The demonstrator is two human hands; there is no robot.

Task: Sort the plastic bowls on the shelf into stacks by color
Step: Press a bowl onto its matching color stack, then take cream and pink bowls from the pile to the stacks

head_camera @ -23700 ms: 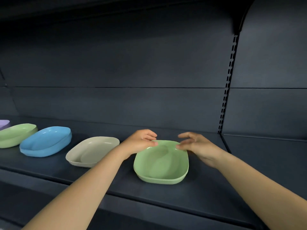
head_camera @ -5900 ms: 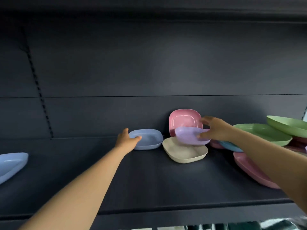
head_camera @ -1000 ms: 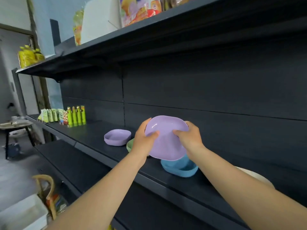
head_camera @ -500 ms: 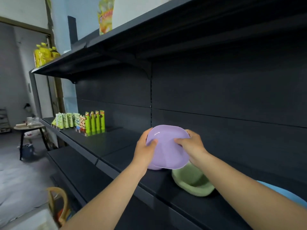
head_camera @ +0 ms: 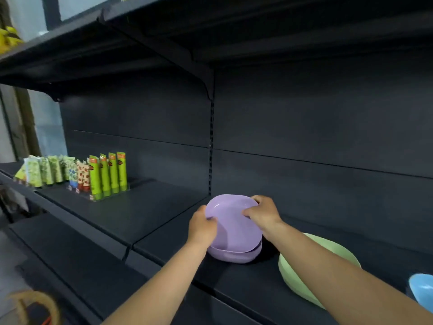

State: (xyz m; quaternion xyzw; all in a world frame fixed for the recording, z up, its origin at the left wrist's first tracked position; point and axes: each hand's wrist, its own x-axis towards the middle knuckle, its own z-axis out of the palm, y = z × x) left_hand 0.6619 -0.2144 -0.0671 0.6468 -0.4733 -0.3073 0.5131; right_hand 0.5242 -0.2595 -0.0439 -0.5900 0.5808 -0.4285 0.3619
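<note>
Head view: a person is standing at a dark shelf and is looking down along both forearms.
Top bowl: a purple bowl is tilting toward the camera, its lower edge sitting inside a second purple bowl that is lying on the shelf.
Left hand: the left hand is gripping the left rim of the top bowl, with the fingers curling over the edge.
Right hand: the right hand is holding the upper right rim, with the fingers bending onto the inside of the bowl.
Green bowl: a green bowl is lying on the shelf just right of the purple pair, and the right forearm is partly covering it.
Blue bowl: a blue bowl is showing at the right edge of the frame, cut off.
Packets: green and patterned packets are standing in a row far to the left on the same shelf level, well apart from the bowls.
</note>
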